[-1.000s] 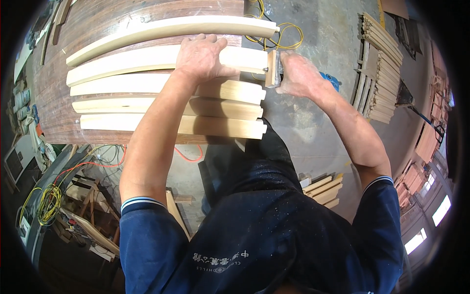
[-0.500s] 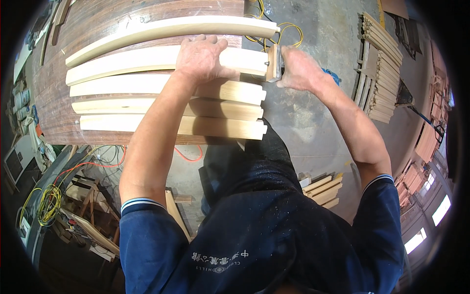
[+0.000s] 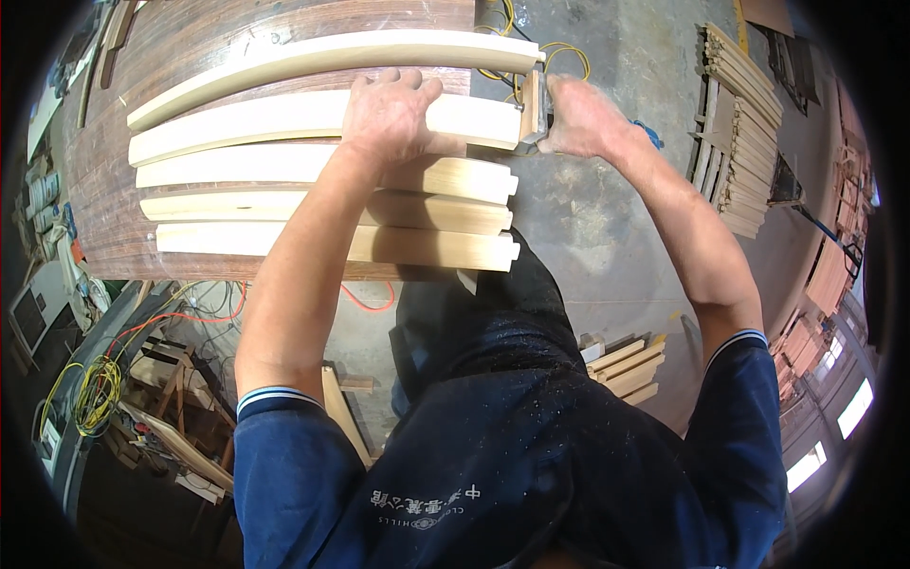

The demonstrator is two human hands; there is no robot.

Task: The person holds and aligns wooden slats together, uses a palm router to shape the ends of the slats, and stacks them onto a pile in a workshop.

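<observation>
Several pale, curved wooden pieces with small end tenons lie side by side on the brown tabletop [image 3: 114, 237]. My left hand [image 3: 393, 119] grips the second piece [image 3: 237, 119] from the back, fingertips over its far edge and thumb at the near side. At that piece's right end, my right hand [image 3: 578, 114] holds a wooden block [image 3: 531, 104] with a grey outer layer upright against the end face, just beyond the table's edge. The farthest piece [image 3: 332, 57] lies slightly apart; the three nearer pieces [image 3: 436, 247] sit partly under my left forearm and its shadow.
Yellow cable [image 3: 573, 62] and a blue object [image 3: 647, 133] lie on the concrete floor [image 3: 607, 218] past the table. Stacked wooden strips [image 3: 730, 152] stand at the right, more boards [image 3: 626, 365] below. Coiled cords [image 3: 95, 394] and timber offcuts [image 3: 175, 408] are at the lower left.
My right hand and the block have moved upward in the view, toward the far piece. My left hand stays on the same piece.
</observation>
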